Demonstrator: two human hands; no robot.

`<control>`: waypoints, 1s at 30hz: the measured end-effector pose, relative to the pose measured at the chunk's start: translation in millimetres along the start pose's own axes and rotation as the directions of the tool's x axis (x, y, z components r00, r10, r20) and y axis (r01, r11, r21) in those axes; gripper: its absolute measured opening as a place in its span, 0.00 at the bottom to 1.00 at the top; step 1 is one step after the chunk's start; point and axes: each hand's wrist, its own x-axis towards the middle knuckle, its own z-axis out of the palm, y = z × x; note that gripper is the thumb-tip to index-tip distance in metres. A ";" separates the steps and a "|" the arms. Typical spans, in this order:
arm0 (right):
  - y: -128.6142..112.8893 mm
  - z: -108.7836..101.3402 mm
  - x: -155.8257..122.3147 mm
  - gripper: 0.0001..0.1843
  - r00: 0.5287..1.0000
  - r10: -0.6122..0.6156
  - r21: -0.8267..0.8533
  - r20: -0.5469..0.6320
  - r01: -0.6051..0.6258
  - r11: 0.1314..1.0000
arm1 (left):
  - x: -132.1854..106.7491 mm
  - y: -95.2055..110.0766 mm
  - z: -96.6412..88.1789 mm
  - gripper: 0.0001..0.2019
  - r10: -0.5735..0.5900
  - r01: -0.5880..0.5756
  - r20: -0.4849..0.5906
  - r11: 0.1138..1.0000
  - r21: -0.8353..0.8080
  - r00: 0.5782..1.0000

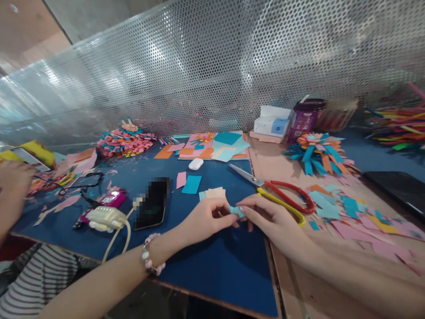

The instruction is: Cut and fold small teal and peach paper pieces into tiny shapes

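Between my two hands is a small piece of light-blue paper (237, 211), pinched at its ends. My left hand (212, 216), with a beaded bracelet (148, 256) at the wrist, grips its left side between thumb and fingers. The fingertips of my right hand (265, 215) close on its right side. Just beyond my left hand lie cream paper squares (215, 192). Scissors (265, 181) with red and yellow handles rest behind my right hand, blades apart. A blue paper square (191, 184) and a pink one (181, 180) sit farther back.
A phone (153, 204) and a charger (108, 218) lie on the left. Paper scraps (365, 221) spread at right. Paper-strip bundles (126, 141), a purple cup (303, 119) and a tissue pack (272, 123) stand near the perforated metal panel (206, 66). Another person's hand (13, 190) is far left.
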 end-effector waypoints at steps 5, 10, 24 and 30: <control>3.6 0.2 -2.3 0.11 0.996 -0.085 -0.119 -0.010 0.083 0.989 | 1.3 0.9 -1.0 0.11 0.010 -0.010 0.003 1.000 0.005 1.000; 2.1 -0.2 -2.6 0.10 0.969 -0.246 -0.316 -0.020 0.227 0.921 | 0.1 3.5 -1.6 0.11 0.020 -0.019 0.024 0.998 -0.054 1.000; 5.7 -1.1 -3.6 0.10 0.696 -0.693 -0.831 0.190 0.489 0.263 | 0.2 2.4 -1.5 0.11 0.030 -0.035 -0.048 0.994 -0.102 0.998; 5.3 -9.3 -5.1 0.12 0.614 -0.699 -0.871 0.367 0.490 -0.027 | 0.0 3.0 -1.2 0.12 0.029 -0.037 -0.047 0.982 -0.186 0.998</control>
